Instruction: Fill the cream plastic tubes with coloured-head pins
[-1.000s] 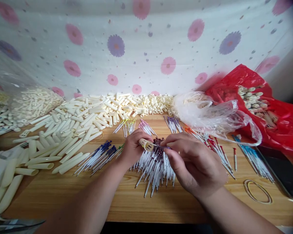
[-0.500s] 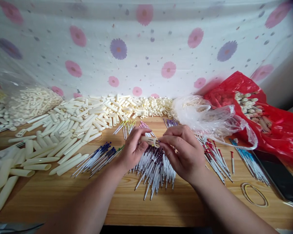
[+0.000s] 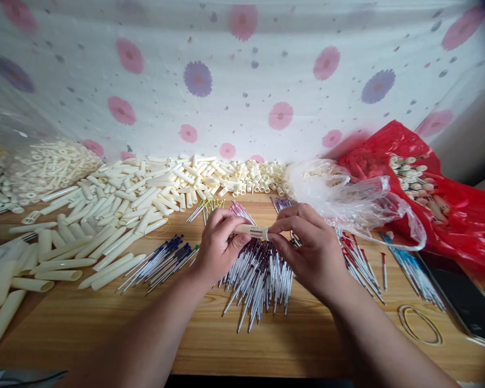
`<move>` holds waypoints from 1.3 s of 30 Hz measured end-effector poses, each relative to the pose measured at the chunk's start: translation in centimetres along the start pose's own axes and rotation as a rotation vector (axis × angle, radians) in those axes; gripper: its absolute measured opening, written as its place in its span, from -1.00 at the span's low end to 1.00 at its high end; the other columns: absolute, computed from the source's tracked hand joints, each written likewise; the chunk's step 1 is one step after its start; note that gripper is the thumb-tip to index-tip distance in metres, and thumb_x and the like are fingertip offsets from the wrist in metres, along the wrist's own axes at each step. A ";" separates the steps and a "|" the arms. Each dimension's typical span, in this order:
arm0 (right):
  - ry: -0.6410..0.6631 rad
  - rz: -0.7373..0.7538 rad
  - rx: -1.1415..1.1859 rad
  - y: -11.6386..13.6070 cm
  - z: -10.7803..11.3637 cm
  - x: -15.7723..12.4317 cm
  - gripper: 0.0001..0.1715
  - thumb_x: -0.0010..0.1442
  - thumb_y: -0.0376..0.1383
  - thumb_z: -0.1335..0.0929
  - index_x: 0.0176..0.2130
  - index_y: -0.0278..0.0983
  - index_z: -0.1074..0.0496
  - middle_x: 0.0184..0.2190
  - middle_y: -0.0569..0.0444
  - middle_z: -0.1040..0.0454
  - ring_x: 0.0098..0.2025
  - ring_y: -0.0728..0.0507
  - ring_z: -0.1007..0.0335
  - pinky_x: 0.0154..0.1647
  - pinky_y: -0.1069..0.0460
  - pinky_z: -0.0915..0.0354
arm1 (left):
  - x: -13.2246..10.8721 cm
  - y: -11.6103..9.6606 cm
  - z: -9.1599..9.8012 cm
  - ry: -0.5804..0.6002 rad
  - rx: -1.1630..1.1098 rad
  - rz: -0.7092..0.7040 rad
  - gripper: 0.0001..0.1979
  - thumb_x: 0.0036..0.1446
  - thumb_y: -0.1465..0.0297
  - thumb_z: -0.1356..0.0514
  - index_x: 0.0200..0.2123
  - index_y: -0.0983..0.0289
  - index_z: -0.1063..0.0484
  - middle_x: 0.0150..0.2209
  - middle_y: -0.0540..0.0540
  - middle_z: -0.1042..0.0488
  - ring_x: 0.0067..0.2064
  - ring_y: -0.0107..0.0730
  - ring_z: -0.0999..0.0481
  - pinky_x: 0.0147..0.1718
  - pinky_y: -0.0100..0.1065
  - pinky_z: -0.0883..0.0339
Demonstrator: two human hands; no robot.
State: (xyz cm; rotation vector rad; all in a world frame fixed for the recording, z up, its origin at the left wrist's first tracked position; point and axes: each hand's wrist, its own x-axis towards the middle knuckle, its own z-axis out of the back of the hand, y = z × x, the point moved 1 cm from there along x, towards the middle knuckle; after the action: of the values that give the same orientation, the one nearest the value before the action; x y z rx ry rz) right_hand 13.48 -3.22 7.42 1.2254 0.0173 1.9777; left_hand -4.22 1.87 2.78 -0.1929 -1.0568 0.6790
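A cream, slotted pen barrel (image 3: 255, 231) lies sideways between my hands above the table, with coloured strips showing in its slots. My left hand (image 3: 221, 242) is closed round its left part, thumb below and fingers over the top. At the other end, the fingertips of my right hand (image 3: 303, 242) pinch the ringed rim. Whether a small piece sits between those fingertips is hidden. Under the hands spreads a pile of white pen refills (image 3: 256, 288) with dark purple tops. Pink-topped refills (image 3: 242, 211) lie just behind.
Cream pen tubes (image 3: 117, 210) heap at the left and back. Blue-topped refills (image 3: 161, 258) lie left, red-topped refills (image 3: 359, 264) and light-blue-topped refills (image 3: 414, 269) right. A clear bag (image 3: 343, 194), a red bag (image 3: 469, 215), a phone (image 3: 461, 296) and rubber bands (image 3: 420, 325) are also right.
The barrel has turned from pointing toward me to lying more level and sideways. My right fingertips have shifted slightly right along its end, and its slots face me more.
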 end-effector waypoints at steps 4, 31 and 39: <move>-0.078 -0.055 0.108 -0.2 -0.9 -0.2 -0.90 0.15 -0.45 -0.34 -0.38 -0.27 -0.38 -0.36 0.06 -0.37 -0.24 -0.05 -0.30 -0.22 0.02 -0.24 | 0.0 -0.2 0.1 -0.030 0.073 0.016 -0.56 0.20 0.05 0.02 -0.25 0.28 -0.45 -0.29 0.09 -0.30 -0.22 -0.31 -0.36 -0.24 -0.27 -0.29; -0.046 -0.381 0.345 -1.3 -1.4 -0.2 -0.87 0.14 -0.29 -0.34 -0.42 -0.25 -0.47 -0.34 0.05 -0.38 -0.21 -0.10 -0.33 -0.13 -0.06 -0.24 | -0.5 0.6 -0.4 -0.012 0.094 0.094 -0.68 0.20 0.14 -0.07 -0.28 0.27 -0.44 -0.28 0.10 -0.32 -0.20 -0.25 -0.37 -0.22 -0.24 -0.29; 0.027 -0.409 0.350 -1.4 -1.1 0.0 -0.83 0.13 -0.30 -0.34 -0.48 -0.28 -0.44 -0.34 0.04 -0.36 -0.24 -0.10 -0.33 -0.17 -0.06 -0.23 | -0.3 0.3 -0.4 -0.021 0.099 0.098 -0.63 0.18 0.08 -0.06 -0.31 0.26 -0.45 -0.31 0.10 -0.33 -0.22 -0.25 -0.38 -0.24 -0.25 -0.28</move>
State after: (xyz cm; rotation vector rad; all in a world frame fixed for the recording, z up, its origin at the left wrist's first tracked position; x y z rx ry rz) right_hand 13.48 -1.84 6.27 1.2897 0.6030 1.6699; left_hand -4.12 1.98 2.24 -0.1525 -1.0362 0.8214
